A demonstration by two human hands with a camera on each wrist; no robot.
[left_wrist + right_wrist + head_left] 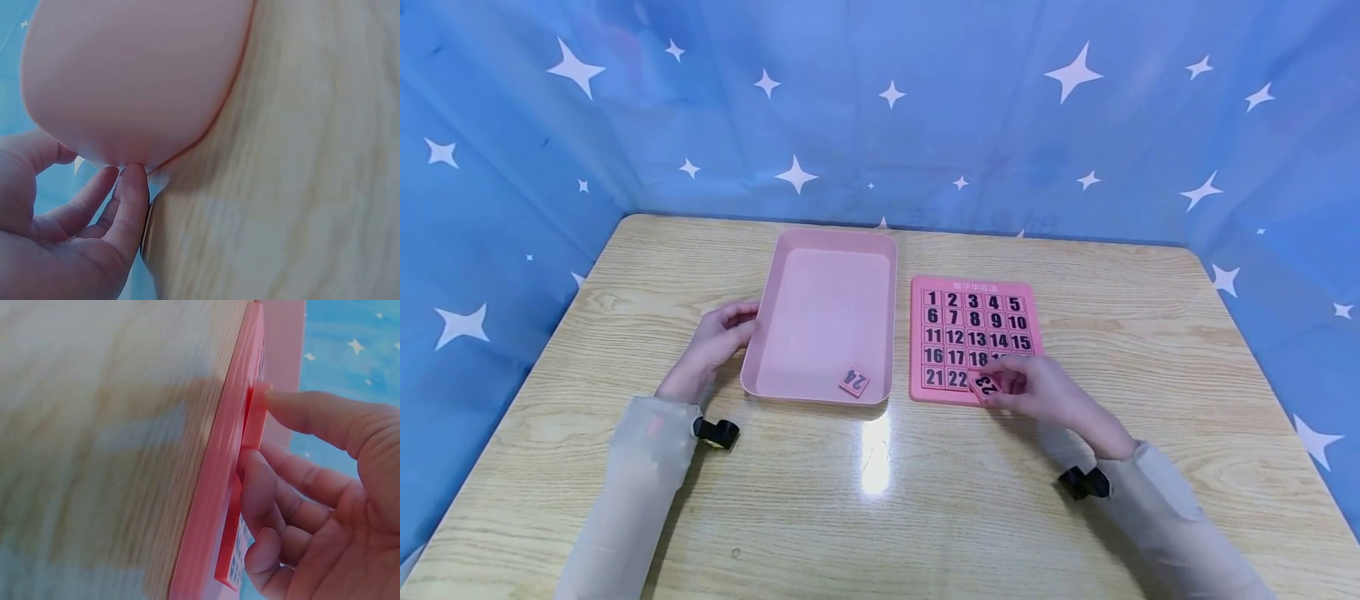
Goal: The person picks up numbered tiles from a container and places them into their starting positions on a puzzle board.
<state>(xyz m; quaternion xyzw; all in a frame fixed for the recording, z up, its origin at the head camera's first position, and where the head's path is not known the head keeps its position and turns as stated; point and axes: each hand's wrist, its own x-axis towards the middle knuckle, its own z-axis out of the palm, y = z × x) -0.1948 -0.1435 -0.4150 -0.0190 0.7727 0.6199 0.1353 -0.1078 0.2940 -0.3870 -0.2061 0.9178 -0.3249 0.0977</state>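
My right hand pinches a pink number tile marked 23 between thumb and fingers. That tile is tilted and turned, at the bottom row of the pink number-puzzle board, just right of tile 22. Side-on in the right wrist view, the tile stands out above the board's edge. My left hand rests its fingertips on the left side of a pink tray; the left wrist view shows the fingers against its outer wall. Tile 24 lies upside down inside the tray.
Rows of number tiles fill the board's upper part; my right hand hides some at lower right. Tray and board lie side by side on a wooden table. A blue curtain with white stars stands behind and at both sides.
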